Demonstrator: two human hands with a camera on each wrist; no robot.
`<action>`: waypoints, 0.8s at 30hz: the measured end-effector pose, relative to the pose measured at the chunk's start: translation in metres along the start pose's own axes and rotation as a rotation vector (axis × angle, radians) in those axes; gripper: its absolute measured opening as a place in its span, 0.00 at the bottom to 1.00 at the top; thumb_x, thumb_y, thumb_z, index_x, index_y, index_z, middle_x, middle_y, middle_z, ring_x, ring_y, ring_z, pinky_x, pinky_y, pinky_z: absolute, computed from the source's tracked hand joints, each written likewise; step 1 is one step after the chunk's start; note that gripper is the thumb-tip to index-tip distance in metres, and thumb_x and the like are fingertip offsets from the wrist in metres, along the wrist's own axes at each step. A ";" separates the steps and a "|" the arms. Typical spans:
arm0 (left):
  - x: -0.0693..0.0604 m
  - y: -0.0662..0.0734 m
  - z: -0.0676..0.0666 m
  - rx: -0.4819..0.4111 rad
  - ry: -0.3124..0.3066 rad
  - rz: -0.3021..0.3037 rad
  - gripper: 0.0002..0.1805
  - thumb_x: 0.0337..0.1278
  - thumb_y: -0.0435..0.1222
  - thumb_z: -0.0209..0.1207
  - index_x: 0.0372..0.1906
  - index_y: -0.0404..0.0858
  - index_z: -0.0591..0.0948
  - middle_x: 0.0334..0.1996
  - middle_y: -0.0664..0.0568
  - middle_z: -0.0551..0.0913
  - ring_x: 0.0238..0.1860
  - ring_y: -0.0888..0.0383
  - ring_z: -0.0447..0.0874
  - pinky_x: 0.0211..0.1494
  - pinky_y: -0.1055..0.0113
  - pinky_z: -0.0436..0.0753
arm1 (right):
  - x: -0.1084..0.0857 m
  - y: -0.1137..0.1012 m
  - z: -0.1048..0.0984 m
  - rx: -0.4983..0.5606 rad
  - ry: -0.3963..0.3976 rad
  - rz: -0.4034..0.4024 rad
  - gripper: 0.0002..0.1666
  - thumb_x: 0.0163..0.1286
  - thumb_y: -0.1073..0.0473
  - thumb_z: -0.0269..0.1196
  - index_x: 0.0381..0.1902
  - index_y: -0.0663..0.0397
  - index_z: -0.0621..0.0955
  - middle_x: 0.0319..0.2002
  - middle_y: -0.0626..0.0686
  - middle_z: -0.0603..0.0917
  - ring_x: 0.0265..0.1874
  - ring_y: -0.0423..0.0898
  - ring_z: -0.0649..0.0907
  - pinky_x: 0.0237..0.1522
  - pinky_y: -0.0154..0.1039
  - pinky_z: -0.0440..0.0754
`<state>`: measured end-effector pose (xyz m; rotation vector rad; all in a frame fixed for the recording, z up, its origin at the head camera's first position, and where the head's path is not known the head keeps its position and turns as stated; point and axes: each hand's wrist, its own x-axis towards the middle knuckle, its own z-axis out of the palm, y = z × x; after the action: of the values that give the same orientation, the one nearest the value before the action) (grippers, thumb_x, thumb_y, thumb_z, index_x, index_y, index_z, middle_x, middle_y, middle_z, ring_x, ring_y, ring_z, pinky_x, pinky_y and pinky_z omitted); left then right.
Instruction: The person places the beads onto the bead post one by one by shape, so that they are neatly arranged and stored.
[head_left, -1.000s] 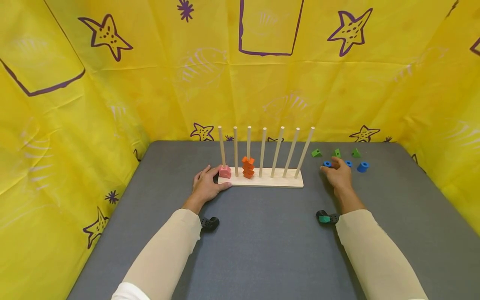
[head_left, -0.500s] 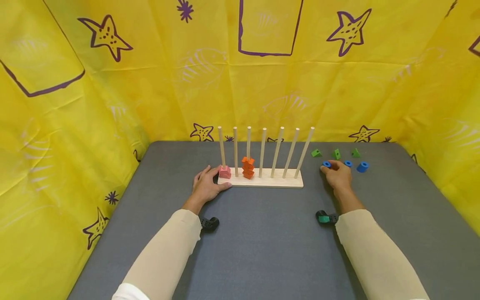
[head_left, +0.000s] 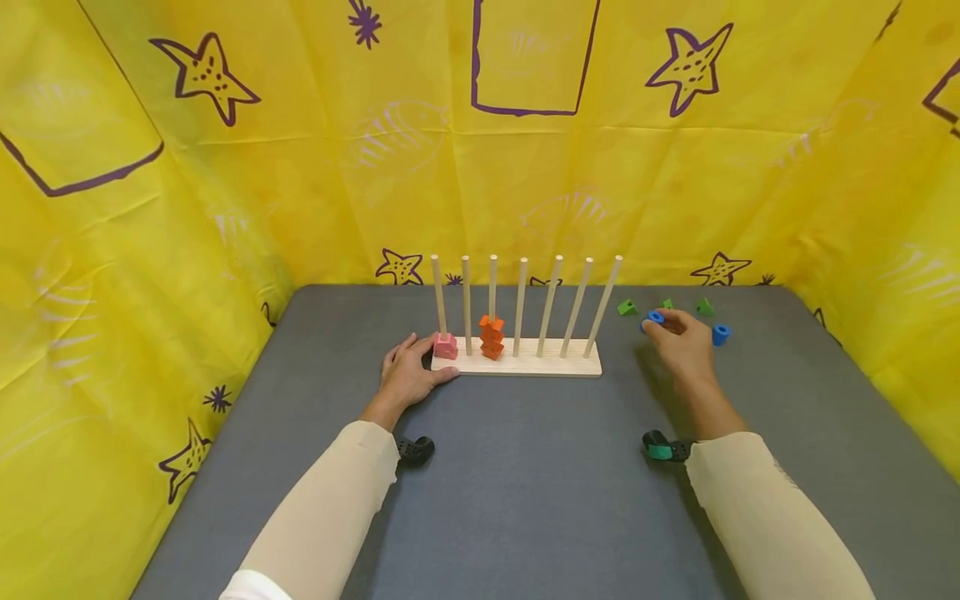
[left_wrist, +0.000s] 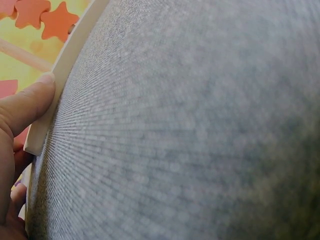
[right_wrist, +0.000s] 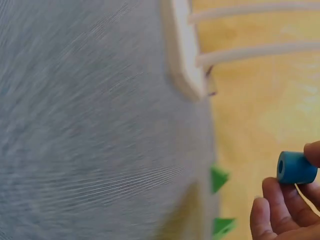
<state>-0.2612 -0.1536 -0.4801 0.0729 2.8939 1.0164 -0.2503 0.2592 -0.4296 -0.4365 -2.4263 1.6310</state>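
Note:
A wooden peg stand (head_left: 525, 365) with several upright pegs rests on the grey table. My left hand (head_left: 407, 377) grips its left end, the thumb on the front edge in the left wrist view and the other fingers partly hidden behind. Pink pieces (head_left: 446, 347) sit low on the leftmost peg, and orange star-shaped pieces (head_left: 492, 338) are stacked on the third. Right of the stand, my right hand (head_left: 686, 346) pinches a blue cylinder bead (right_wrist: 299, 168) between thumb and fingers, held above the table. Its hole shows at one end.
Another blue cylinder bead (head_left: 722, 335) stands to the right of my right hand. Green triangular pieces (head_left: 627, 307) lie in a row toward the back edge, one partly covered by the hand. A yellow patterned curtain (head_left: 517, 192) hangs behind and beside the table.
My right hand has closed on the leftmost blue bead and raised it off the table. The left hand stays on the stand. The head view has shifted slightly.

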 end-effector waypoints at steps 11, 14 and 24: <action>0.001 0.000 -0.001 -0.009 -0.004 0.003 0.46 0.51 0.55 0.67 0.74 0.45 0.63 0.70 0.42 0.62 0.73 0.42 0.43 0.69 0.42 0.39 | -0.032 -0.066 -0.012 0.078 0.019 -0.250 0.26 0.66 0.50 0.66 0.57 0.61 0.79 0.43 0.49 0.81 0.42 0.42 0.78 0.44 0.32 0.76; 0.001 0.001 0.000 -0.005 -0.003 0.007 0.46 0.51 0.54 0.67 0.73 0.44 0.64 0.70 0.43 0.63 0.73 0.44 0.43 0.69 0.43 0.38 | -0.039 -0.080 -0.014 0.133 0.041 -0.335 0.23 0.65 0.54 0.67 0.53 0.63 0.81 0.40 0.48 0.82 0.40 0.43 0.79 0.42 0.30 0.77; 0.000 -0.001 0.000 -0.004 0.001 0.005 0.46 0.51 0.54 0.68 0.73 0.43 0.64 0.70 0.42 0.63 0.73 0.43 0.43 0.69 0.42 0.38 | -0.052 -0.120 -0.011 0.158 0.021 -0.446 0.22 0.64 0.55 0.68 0.53 0.61 0.82 0.42 0.49 0.85 0.41 0.43 0.82 0.43 0.30 0.78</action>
<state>-0.2613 -0.1542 -0.4808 0.0793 2.8940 1.0234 -0.2145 0.2083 -0.3143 0.1072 -2.1519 1.5837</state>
